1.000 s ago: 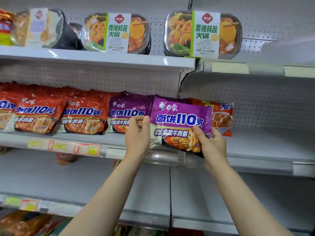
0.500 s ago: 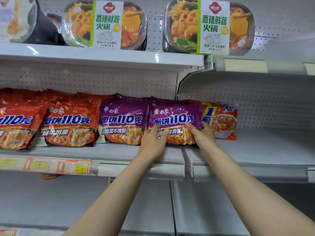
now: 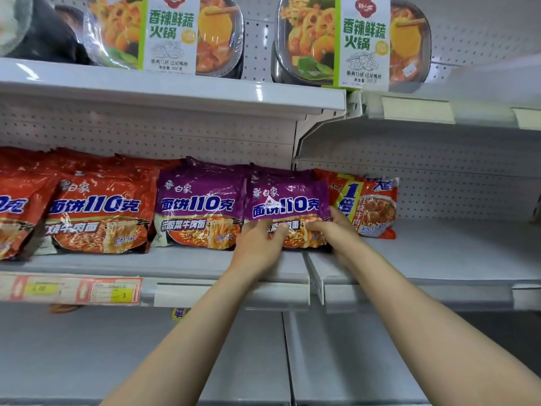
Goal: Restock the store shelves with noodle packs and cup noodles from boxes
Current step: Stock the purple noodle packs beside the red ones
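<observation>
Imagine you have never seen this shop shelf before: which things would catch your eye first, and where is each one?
First, the purple noodle pack at the middle shelf's centre, with the left hand and right hand on its lower edge. To its left runs a row of red noodle packs. Above, on the top shelf, stand large hotpot trays with white and green labels.

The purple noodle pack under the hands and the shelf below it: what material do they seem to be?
Purple noodle pack: thin glossy plastic film, judging by its crinkles and glare. Shelf: probably painted sheet metal, smooth matte light grey with a folded front edge.
</observation>
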`<state>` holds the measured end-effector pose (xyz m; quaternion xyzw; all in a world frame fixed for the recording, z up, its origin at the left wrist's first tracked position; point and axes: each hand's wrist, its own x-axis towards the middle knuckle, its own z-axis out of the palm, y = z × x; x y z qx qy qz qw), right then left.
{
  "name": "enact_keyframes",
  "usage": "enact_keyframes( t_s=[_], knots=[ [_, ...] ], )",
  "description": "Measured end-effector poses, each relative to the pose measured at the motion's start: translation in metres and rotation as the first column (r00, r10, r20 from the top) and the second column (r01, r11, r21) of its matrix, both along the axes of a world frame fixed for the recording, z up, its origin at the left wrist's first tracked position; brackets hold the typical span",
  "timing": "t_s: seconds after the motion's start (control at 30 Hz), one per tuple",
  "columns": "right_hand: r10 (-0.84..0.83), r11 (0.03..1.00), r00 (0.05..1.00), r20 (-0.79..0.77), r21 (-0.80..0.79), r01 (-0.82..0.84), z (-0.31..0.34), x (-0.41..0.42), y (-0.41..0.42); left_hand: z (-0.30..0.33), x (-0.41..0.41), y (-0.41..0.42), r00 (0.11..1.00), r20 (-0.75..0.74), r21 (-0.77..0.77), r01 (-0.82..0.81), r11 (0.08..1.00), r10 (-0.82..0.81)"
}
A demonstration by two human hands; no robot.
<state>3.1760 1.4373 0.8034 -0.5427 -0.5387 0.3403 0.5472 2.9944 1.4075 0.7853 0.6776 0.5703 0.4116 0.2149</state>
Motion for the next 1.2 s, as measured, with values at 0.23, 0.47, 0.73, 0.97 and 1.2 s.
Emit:
enact_keyframes(
  t_s=[0.23, 0.47, 0.73, 0.97, 1.2],
  knots=[
    [-0.162, 0.986, 0.953, 0.257, 0.004, 0.167, 0.007, -0.008, 0.003, 0.004, 0.005, 0.0, 0.998, -0.049, -0.005, -0.029, 1.0, 0.029],
    [-0.337, 0.941, 0.78, 0.528, 0.202, 0.27, -0.006, -0.018, -0.011, 0.002, 0.016, -0.011, 0.974, -0.197, 0.004, -0.117, 0.993, 0.115],
    [-0.163, 0.986, 0.787, 0.595, 0.069, 0.152, -0.006, -0.026, -0.018, 0.005, 0.015, 0.002, 0.979, -0.189, -0.035, -0.091, 0.995, 0.082],
    [-0.094, 0.996, 0.876, 0.473, 0.055, 0.077, 0.001, -0.016, -0.043, 0.007, 0.014, -0.013, 0.99, -0.118, 0.039, -0.068, 0.997, 0.072],
    [-0.101, 0.989, 0.942, 0.319, 0.138, 0.06, -0.007, -0.004, -0.086, 0.002, 0.039, -0.067, 0.862, 0.507, 0.145, -0.071, 0.987, -0.013]
  ],
)
